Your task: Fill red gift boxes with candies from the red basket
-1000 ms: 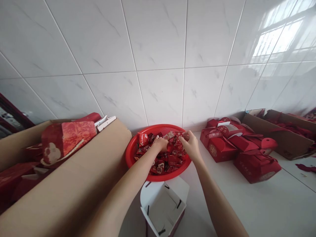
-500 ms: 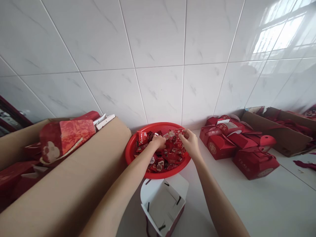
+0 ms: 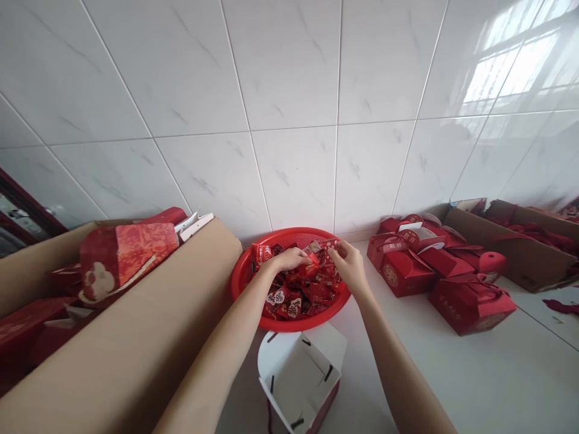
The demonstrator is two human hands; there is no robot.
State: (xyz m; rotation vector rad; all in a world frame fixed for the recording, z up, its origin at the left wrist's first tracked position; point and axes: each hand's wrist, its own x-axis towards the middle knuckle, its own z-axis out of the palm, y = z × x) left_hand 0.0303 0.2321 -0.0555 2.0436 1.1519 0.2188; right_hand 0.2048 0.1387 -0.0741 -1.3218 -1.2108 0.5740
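"Where are the hands?"

"Both are over a red plastic colander (image 3: pixel 289 326) of wrapped sweets (image 3: pixel 319 293) on the table (image 3: pixel 479 380). At two o'clock, the right hand (image 3: pixel 350 265) has thumb and fingers closed on a white-dotted wrapper (image 3: pixel 328 245). Near twelve, the left hand (image 3: pixel 287 260) meets a bright red sweet (image 3: pixel 312 260); I can't tell whether its grip is clamped."

"Best handling?"

"Pinch wrapper edges lightly, I'd say, and lift straight up, so neighbours don't tumble."

"Any writing?"

"Pale characters on sweets and the red gift boxes (image 3: pixel 409 274) at three o'clock, too small to read surely. No legible brand. An open box (image 3: pixel 296 377) sits at six."
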